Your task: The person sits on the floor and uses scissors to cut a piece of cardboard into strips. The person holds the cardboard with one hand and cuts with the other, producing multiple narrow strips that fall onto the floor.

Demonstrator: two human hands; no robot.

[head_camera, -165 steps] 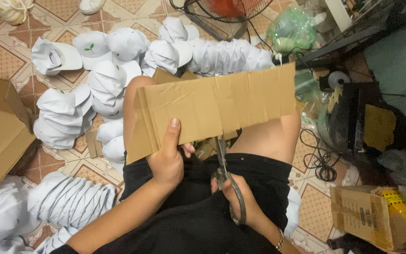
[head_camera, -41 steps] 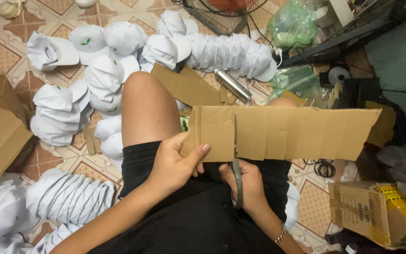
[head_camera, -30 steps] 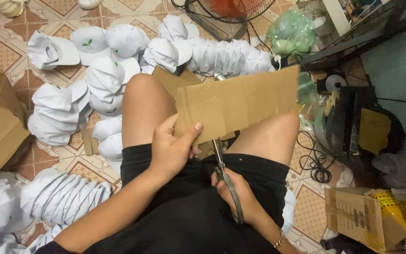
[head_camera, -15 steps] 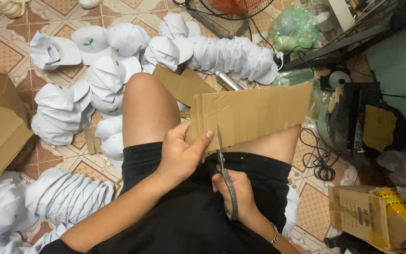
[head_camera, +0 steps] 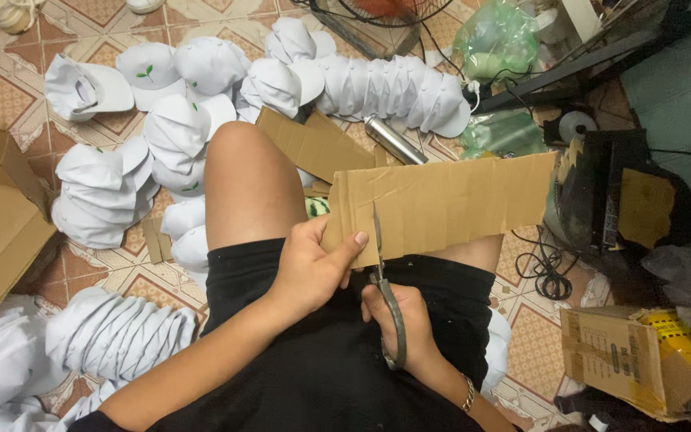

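Left hand [head_camera: 313, 268] grips the cardboard strip [head_camera: 449, 204]. Right hand [head_camera: 409, 332] grips scissors [head_camera: 385, 288], blades partway up the strip; upper width remains uncut.

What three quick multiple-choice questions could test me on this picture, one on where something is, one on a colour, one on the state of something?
1. Where are the scissors cutting the cardboard strip?
A. Near its left end
B. At its far right end
C. They are clear of it

2. What colour are the caps piled on the floor?
A. Red
B. White
C. Black

3. How does the left hand stand?
A. Flat on the floor
B. Inside a box
C. Pinching the strip's left end

Answers: 1 A, the blades enter from the lower edge beside the left thumb. 2 B, all the stacks are white. 3 C, thumb on top grips the strip, while the right hand works the scissors.
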